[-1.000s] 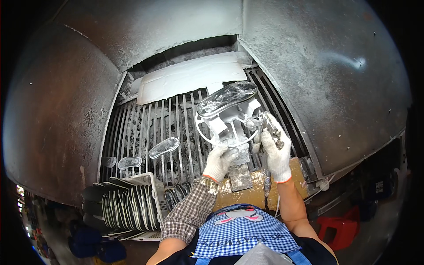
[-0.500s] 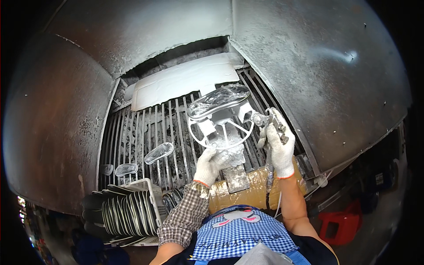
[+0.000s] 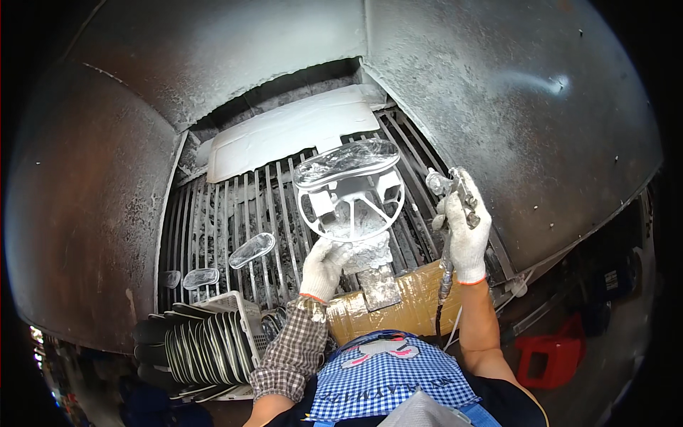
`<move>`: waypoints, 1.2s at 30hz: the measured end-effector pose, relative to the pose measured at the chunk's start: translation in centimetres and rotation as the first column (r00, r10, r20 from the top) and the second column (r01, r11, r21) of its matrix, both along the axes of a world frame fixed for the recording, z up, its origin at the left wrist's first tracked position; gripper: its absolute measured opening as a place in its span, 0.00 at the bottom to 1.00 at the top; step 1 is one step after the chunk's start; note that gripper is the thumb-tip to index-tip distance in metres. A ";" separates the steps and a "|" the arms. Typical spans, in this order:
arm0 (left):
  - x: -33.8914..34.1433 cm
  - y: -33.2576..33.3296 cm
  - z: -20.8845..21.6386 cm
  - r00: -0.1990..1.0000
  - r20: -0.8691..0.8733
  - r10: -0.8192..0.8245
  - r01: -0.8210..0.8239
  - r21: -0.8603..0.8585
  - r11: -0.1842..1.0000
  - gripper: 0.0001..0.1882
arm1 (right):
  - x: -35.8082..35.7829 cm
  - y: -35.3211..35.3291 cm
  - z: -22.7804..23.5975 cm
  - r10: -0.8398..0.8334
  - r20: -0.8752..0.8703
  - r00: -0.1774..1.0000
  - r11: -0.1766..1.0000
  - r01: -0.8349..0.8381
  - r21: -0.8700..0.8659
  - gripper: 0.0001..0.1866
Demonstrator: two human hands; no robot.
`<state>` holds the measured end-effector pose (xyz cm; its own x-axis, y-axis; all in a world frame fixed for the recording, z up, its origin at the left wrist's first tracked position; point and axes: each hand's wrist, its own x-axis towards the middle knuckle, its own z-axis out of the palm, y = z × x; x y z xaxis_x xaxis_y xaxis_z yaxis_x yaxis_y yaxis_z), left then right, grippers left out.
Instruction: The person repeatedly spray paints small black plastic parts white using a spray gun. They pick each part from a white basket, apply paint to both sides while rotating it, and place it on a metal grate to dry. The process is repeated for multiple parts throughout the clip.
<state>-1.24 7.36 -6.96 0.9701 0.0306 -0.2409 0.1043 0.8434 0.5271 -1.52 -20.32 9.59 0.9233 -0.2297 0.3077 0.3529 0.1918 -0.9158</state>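
Head view: the left hand [image 3: 321, 270] touches the near rim of the wheel [image 3: 352, 215]; closure cannot be told. The oval [image 3: 346, 165] lies atop the wheel, beyond this hand, long axis crosswise, right end farther away. The right hand [image 3: 469, 238] grips the gun [image 3: 456, 189], nozzle leftward.

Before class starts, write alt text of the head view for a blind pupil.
A person's gloved right hand holds a spray gun, while the gloved left hand is at the lower rim of a white spoked wheel bearing a shiny oval piece. Beneath is a slatted metal grate; a light basket of dark, flat pieces stands lower left.
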 end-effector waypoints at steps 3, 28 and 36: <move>0.0 0.8 -0.1 1.000 0.013 0.011 -0.011 0.011 1.000 0.18 | -1.4 0.1 1.1 0.084 -0.023 0.996 0.996 -0.083 0.029 0.29; -0.5 -2.5 -0.5 0.995 -0.030 -0.093 0.090 -0.090 0.992 0.22 | -5.0 -2.1 1.4 0.160 -0.117 0.980 0.987 -0.160 0.016 0.30; -0.8 -0.2 0.5 0.999 -0.040 -0.034 0.032 -0.037 0.999 0.22 | -5.1 -2.4 1.6 0.178 -0.111 0.978 0.984 -0.177 0.013 0.29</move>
<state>-2.03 7.20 -6.41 0.9597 -0.0106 -0.2808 0.1533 0.8574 0.4913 -6.60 -22.68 11.21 0.9779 -0.0597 0.2002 0.2088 0.2447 -0.9468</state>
